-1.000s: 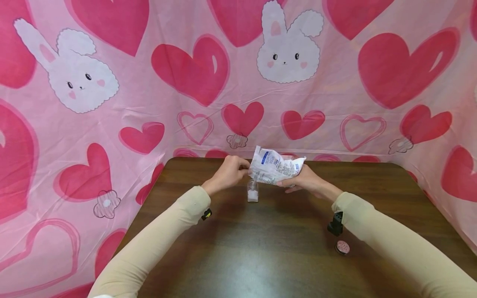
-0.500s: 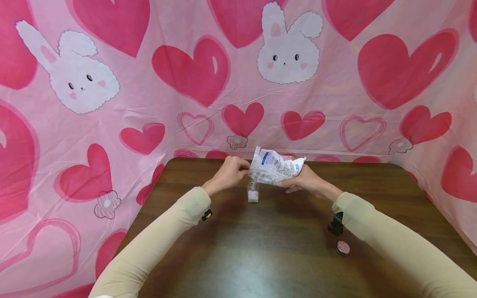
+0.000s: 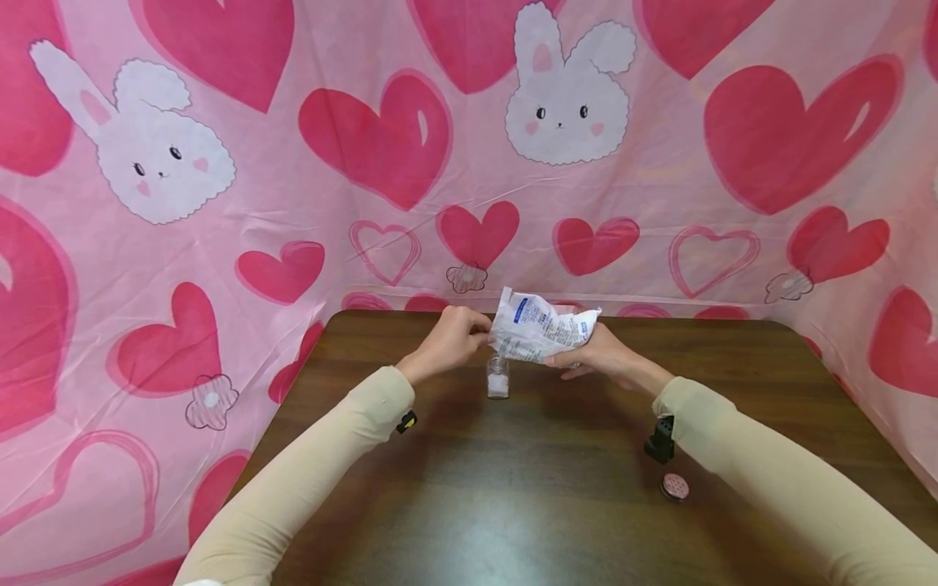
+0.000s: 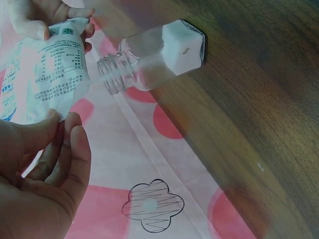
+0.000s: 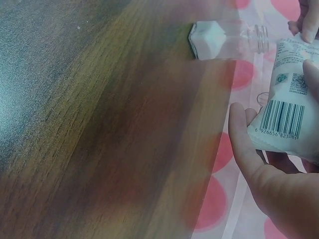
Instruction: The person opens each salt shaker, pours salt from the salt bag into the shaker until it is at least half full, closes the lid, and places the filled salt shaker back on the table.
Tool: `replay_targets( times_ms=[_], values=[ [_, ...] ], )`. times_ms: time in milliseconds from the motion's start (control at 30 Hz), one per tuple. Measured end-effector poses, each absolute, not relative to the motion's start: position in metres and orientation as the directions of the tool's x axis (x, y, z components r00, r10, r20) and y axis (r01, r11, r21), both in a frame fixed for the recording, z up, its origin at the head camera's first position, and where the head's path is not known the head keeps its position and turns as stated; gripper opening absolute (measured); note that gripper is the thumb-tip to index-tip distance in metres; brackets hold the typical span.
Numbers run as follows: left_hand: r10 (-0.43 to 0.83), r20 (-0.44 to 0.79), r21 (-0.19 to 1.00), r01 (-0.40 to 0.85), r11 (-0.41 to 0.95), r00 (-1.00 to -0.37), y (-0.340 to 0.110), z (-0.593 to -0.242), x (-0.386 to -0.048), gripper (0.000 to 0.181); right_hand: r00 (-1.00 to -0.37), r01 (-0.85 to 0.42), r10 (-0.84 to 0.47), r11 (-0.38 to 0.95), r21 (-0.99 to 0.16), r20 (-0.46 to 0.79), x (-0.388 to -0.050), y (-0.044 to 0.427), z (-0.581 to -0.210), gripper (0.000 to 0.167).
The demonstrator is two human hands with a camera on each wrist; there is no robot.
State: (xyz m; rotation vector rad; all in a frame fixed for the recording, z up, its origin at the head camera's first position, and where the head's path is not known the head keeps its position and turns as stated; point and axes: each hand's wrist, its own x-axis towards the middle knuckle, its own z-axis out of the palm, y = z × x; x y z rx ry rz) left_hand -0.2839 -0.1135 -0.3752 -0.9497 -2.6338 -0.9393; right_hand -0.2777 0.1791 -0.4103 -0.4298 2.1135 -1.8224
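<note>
A white printed bag [image 3: 541, 327] is tilted above a small clear glass jar [image 3: 497, 381] standing upright without a lid. White powder or grains fill the lower part of the jar. My left hand [image 3: 452, 338] pinches the bag's lower left corner between thumb and fingers, seen closely in the left wrist view beside the jar's threaded neck [image 4: 114, 74]. From the right, my right hand [image 3: 607, 358] grips the bag's other end, thumb on the front and fingers underneath. A barcode [image 5: 282, 119] faces the right wrist camera. Whether grains are falling cannot be seen.
A round pink lid with holes [image 3: 675, 487] lies near my right forearm on the dark wooden table [image 3: 469, 480]. Behind and at both sides hangs a pink cloth [image 3: 410, 244] with hearts and rabbits. Each wrist wears a small black device [image 3: 662, 439].
</note>
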Motion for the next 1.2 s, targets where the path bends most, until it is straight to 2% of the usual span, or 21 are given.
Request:
replay_targets(
  times_ms=[1200],
  values=[
    [0.5,0.359,0.52,0.614,0.594,-0.788,-0.1119,-0.3752,-0.2837,0.005,-0.906,-0.021,-0.421,0.134,-0.991,-0.038,-0.2782,0.181,-0.4125,0.059]
  ],
)
